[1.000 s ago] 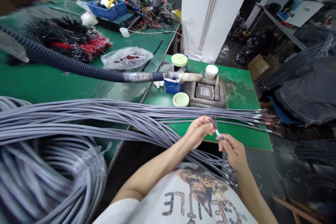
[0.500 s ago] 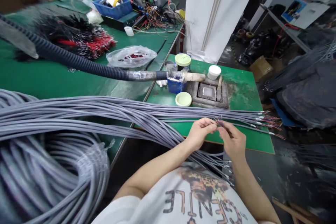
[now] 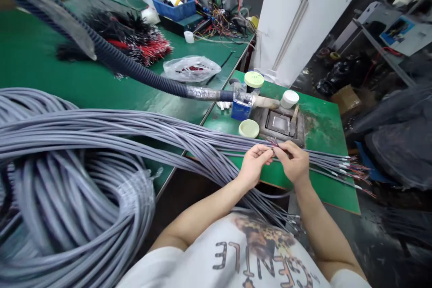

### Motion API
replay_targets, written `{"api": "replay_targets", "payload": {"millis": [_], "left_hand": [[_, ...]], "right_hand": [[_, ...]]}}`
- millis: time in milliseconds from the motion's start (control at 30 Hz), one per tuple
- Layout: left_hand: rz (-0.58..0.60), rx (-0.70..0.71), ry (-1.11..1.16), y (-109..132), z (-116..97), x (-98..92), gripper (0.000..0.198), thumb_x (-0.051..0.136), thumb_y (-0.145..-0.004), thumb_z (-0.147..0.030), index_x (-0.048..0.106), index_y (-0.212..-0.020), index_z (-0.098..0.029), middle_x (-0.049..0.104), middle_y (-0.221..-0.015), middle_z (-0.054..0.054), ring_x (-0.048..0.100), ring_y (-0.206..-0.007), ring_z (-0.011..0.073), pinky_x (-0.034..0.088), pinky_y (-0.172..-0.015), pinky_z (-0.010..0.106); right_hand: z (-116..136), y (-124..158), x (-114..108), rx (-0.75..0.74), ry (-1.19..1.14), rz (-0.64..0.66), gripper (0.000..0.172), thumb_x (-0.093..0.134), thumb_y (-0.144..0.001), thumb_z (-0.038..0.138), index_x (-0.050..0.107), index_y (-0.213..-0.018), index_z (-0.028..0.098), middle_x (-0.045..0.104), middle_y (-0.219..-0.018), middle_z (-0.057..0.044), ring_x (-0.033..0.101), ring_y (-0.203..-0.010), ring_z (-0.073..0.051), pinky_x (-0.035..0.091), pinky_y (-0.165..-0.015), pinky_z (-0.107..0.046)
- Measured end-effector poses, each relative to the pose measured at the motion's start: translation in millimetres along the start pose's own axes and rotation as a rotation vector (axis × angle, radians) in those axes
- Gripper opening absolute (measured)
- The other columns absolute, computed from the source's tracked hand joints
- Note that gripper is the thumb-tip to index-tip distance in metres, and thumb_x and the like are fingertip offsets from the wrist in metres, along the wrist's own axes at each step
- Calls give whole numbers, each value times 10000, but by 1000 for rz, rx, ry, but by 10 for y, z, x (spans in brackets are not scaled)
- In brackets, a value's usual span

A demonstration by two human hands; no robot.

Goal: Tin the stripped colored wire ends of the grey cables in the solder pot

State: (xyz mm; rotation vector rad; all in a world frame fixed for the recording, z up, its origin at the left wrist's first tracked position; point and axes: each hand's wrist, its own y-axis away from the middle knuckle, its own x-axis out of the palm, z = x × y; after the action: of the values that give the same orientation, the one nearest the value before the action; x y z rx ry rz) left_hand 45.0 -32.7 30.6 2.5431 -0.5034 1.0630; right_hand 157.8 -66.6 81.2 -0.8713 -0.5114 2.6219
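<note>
My left hand [image 3: 254,164] and my right hand [image 3: 293,161] meet over the near edge of the small green board. Both are closed, with fingertips pinching the thin coloured wires [image 3: 274,142] that fan out at a cable end. Fingers hide most of these strands. Behind and beneath the hands runs a thick bundle of grey cables [image 3: 162,128]. To the right of my right hand the stripped cable ends [image 3: 354,172] show red and dark wires. More cable ends [image 3: 293,221] hang lower, close to my shirt.
A large coil of grey cable [image 3: 84,229] lies at the left. Past the bundle are a solder pot [image 3: 281,122], a pale green dish [image 3: 249,129], a white lidded jar [image 3: 289,98] and a blue box [image 3: 240,110]. A ribbed black hose [image 3: 145,76] crosses above the table.
The view has shifted, so the table and its things appear farther right. My hands stay together at the wires, my right fingertips now closer to my left ones.
</note>
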Motion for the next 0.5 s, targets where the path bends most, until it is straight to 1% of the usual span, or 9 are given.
{"api": "replay_targets", "payload": {"millis": [67,100,167,267,333,400,500], "left_hand": [[-13,3,-71,-24,-58,-57,276,768,-682,-331,632,-846,-155,621,-693,-18,533,-580,72,407,-585,201],[-10,12,-141,-30,-90,-93,274,757,-692,-323,632,-872,-157,618,-696,-18,531,-580,74,404,-580,202],[14,73,-368,-27,-150,-181,235,732,-717,-306,638,-875,-160,605,-685,-18,521,-585,85,401,-583,213],[63,298,-808,-10,-200,-340,113,659,-785,-284,657,-813,-175,615,-707,8,531,-666,127,418,-653,252],[78,428,-1023,-8,-200,-441,94,608,-823,-263,664,-800,-190,631,-734,22,540,-722,152,420,-699,272],[95,476,-1127,-17,-183,-518,97,582,-840,-244,663,-811,-200,639,-741,24,545,-732,160,419,-712,277],[145,477,-1187,-39,-158,-572,102,570,-849,-242,661,-828,-201,644,-745,25,555,-723,161,421,-711,274]], "right_hand": [[-24,-161,52,8,36,44,127,606,-830,244,663,-735,183,580,-658,22,516,-594,-105,408,-581,-237],[-48,-252,79,17,63,69,145,605,-825,261,661,-719,180,579,-645,23,508,-582,-105,402,-574,-236],[-120,-444,140,37,123,116,175,596,-815,291,664,-702,175,597,-640,18,511,-578,-108,396,-572,-234],[-262,-716,265,50,214,213,217,565,-799,314,682,-696,163,636,-648,0,533,-591,-119,386,-576,-234],[-349,-863,373,48,290,282,245,543,-788,322,697,-695,155,648,-633,-11,542,-589,-127,373,-574,-235],[-411,-972,490,52,402,348,267,520,-786,325,717,-723,156,672,-650,-25,564,-612,-138,363,-579,-236],[-458,-1071,652,77,595,437,271,501,-788,316,734,-776,178,717,-733,-40,604,-685,-158,359,-596,-234]]}}
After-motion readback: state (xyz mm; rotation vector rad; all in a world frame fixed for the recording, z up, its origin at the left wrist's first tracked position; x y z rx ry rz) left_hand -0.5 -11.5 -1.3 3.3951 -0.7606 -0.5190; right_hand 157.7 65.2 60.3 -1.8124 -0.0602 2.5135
